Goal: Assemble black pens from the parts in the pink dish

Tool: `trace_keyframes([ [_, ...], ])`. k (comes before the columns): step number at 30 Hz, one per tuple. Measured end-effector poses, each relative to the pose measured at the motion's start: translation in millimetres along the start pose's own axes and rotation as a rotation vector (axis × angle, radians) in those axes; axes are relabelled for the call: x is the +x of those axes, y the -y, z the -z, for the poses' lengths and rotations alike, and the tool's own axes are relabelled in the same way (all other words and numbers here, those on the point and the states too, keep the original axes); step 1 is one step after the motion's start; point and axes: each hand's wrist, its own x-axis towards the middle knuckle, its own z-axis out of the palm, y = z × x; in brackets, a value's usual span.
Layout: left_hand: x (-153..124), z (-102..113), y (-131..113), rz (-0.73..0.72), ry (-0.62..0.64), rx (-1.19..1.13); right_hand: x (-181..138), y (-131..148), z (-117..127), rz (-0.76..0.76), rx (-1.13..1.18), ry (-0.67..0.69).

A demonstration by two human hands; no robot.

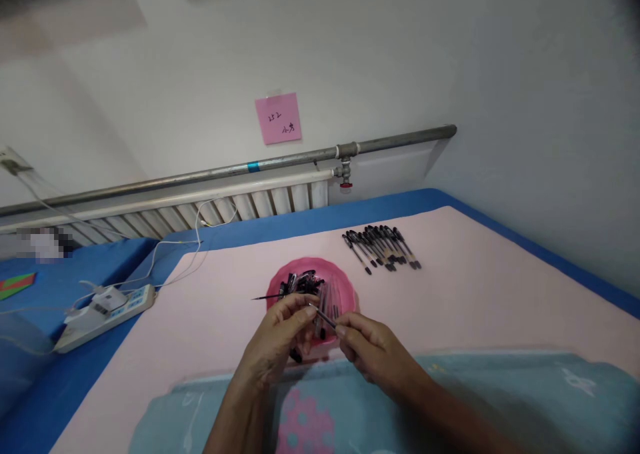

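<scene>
So both hands are busy with one skinny dark pen piece [326,317]. The left hand [281,334] has its thumb and fingertips pinched round the upper end, and the right hand [376,354] grips the lower end the same way, so neither set of fingers is loose. The piece sits at a slant over the pink bowl [352,301] (can't tell whether it's touching anything in there).

The bowl's on the pink sheet [480,274], closer to the near edge than the far one. Inside there's a jumble of black pen parts [306,283] toward the left and back, plus some clear tubes [329,295] on the right. One thin dark rod [266,298] pokes out past the bowl's left rim.

Over by the far edge, toward the far right corner, a bunch of black pens [383,244] lies fanned out, well apart from the bowl. A teal cloth [480,387] runs along the near edge, under the forearms.

Just beside the sheet's left edge, a white power strip [143,301] with chargers plugged in lies on the blue surface [390,204].
</scene>
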Motion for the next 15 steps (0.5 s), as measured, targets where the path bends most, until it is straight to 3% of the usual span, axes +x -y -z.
trace_keyframes([
  [5, 1.6, -2.3, 4.2, -0.020, -0.091, 0.085, -3.5, 3.0, -1.4, 0.117, -0.116, -0.050],
  [15, 3.3, 0.9, 7.7, 0.015, -0.110, 0.196, -7.4, -1.5, -4.1, 0.266, -0.383, -0.112],
])
